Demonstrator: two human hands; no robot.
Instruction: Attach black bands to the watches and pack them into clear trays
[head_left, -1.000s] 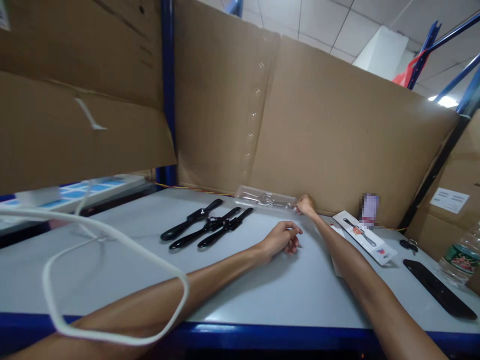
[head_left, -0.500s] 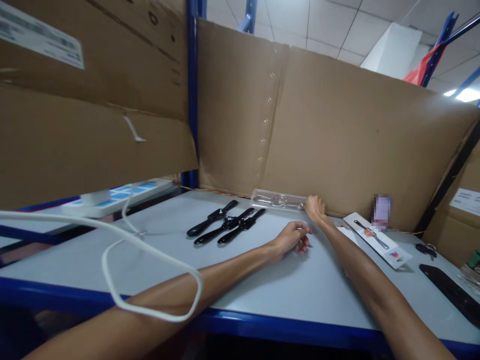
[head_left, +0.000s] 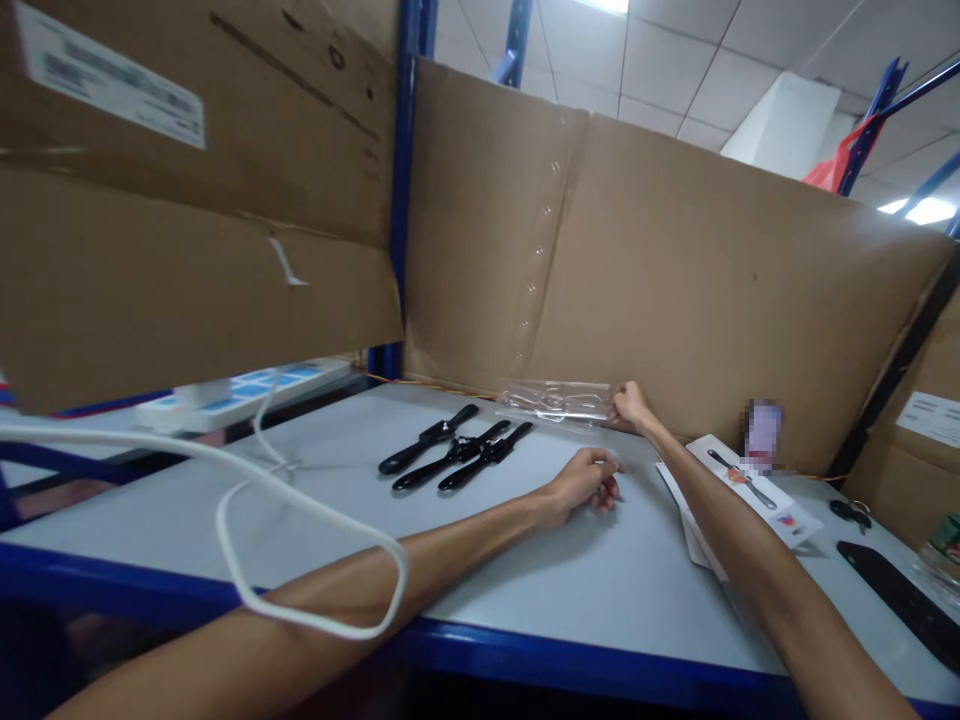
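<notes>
My right hand [head_left: 628, 404] pinches the right end of a clear plastic blister tray [head_left: 559, 402], whose left part is at the back of the table against the cardboard. My left hand [head_left: 583, 482] rests on the tabletop, fingers loosely curled and apart, with nothing visible in it. To its left lie three black spokeshaves [head_left: 431, 438], [head_left: 450, 455], [head_left: 486, 456] side by side. Beyond my right forearm is white printed card packaging [head_left: 750, 484] with a tool pictured on it; my arm hides part of it.
A white cable [head_left: 315, 500] loops across my left forearm. At the left is a power strip [head_left: 247, 390] below a large cardboard box [head_left: 195, 260]. Keys [head_left: 851, 513] and a black phone-like object [head_left: 896, 595] lie at the right. Cardboard [head_left: 675, 280] walls the table's back.
My right hand has raised the right end of the blister tray slightly. More of the white packaging shows beside my right forearm, shifted and tilted. The left hand stays almost still.
</notes>
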